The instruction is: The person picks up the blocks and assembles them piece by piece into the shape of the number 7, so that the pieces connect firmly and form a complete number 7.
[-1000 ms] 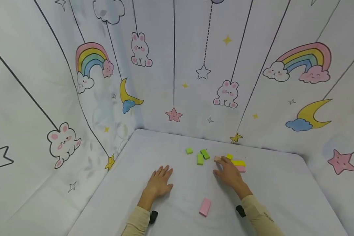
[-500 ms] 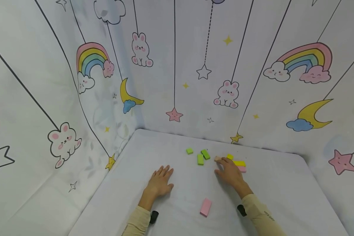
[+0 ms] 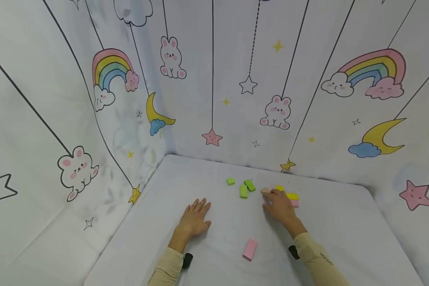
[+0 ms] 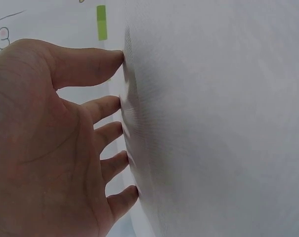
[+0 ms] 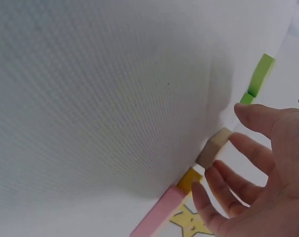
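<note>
In the head view, my left hand (image 3: 193,222) lies on the white-covered table with its fingers spread. Its fingertips press the cloth and hold nothing, as the left wrist view shows. Farther right, my right hand (image 3: 281,208) reaches over a small plain wooden block (image 5: 212,149). Its index and middle fingertips touch that block, while the thumb stays apart from it. Beside this hand are a small yellow block (image 3: 279,188), a longer yellow block (image 3: 293,196) and a pink block (image 3: 295,203), partly covered by the hand.
Left of the wooden block lie a small green block (image 3: 230,181) and two longer ones, an upright-lying green block (image 3: 243,192) and a slanted green block (image 3: 250,185). Nearer the front is a pink block (image 3: 250,249). A patterned curtain (image 3: 186,99) borders the table.
The head view has shifted slightly. My right fingers have moved a little at the wooden block, and my left hand keeps its place.
</note>
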{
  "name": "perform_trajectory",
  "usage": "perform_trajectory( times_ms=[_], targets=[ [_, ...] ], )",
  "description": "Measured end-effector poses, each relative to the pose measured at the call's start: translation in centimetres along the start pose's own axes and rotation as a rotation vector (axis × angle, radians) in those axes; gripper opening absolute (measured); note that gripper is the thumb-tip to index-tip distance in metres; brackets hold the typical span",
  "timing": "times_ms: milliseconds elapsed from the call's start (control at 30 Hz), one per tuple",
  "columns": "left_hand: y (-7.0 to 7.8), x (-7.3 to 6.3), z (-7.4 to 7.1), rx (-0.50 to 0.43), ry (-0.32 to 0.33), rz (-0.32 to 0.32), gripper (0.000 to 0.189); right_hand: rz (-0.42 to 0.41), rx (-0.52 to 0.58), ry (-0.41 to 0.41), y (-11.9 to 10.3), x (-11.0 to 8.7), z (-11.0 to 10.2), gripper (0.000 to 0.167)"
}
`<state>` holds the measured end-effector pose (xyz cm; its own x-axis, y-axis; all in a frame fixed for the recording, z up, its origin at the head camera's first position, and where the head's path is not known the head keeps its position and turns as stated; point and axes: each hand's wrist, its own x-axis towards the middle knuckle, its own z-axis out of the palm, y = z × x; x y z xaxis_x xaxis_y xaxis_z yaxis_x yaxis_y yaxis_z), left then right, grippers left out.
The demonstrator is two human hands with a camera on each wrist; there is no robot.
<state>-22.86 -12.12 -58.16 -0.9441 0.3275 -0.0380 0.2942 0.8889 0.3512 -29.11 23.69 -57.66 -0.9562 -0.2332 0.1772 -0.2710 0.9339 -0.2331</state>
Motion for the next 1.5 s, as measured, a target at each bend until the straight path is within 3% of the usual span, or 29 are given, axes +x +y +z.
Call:
perform_trajectory(
  times_ms=[533, 833, 1500],
  targets=[
    [0.1, 0.1, -0.2, -0.003, -0.008, -0.001, 0.066, 0.028, 0.091, 0.042, -0.1, 0.6, 0.0, 0.018],
    [0.2, 0.1, -0.2, 0.009, -0.022, -0.002, 0.066, 0.098, 0.174, 0.031, 0.6, 0.4, -0.2, 0.029],
    [-0.1, 0.2, -0.1, 0.032, -0.030, -0.010, 0.067, 0.162, 0.278, 0.000, 1.3, 0.4, 0.0, 0.027]
  ],
)
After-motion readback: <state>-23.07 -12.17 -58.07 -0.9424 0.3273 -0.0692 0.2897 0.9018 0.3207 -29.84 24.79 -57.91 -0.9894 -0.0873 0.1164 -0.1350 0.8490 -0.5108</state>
